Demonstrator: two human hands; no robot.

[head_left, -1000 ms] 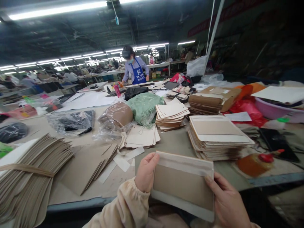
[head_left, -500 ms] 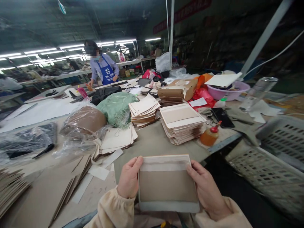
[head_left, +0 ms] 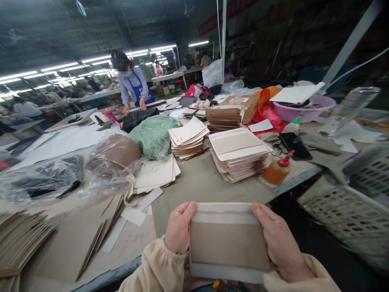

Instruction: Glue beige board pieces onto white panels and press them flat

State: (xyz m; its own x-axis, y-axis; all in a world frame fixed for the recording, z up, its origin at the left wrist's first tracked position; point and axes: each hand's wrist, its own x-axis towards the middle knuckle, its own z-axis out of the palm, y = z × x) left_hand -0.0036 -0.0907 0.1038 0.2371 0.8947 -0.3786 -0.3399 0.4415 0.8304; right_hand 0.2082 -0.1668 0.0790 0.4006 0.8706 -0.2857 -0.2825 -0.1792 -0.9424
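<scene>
A flat rectangular panel (head_left: 229, 245), taupe in the middle with whitish bands along its top and bottom, is held up at the table's near edge. My left hand (head_left: 180, 227) is closed on its left side, thumb at the upper corner. On the opposite side my right hand (head_left: 278, 239) grips the panel, its thumb near the upper right corner. Beyond the hands lies a stack of similar panels (head_left: 240, 154) on a grey-green sheet (head_left: 194, 186). Right of that stack stands a bottle of amber liquid with a red cap (head_left: 277, 170).
Cream pieces (head_left: 188, 140), a green bundle (head_left: 153, 136) and a phone (head_left: 295, 146) lie farther back. Brown boards (head_left: 24, 239) fill the near left. A plastic basket (head_left: 343, 219) stands right. Across the table, a person in a blue apron (head_left: 141, 89) leans over it.
The view has shifted, so the table's contents sit differently in it. My right thumb has moved to the panel's upper edge. The person across the table now leans lower, both hands closer together.
</scene>
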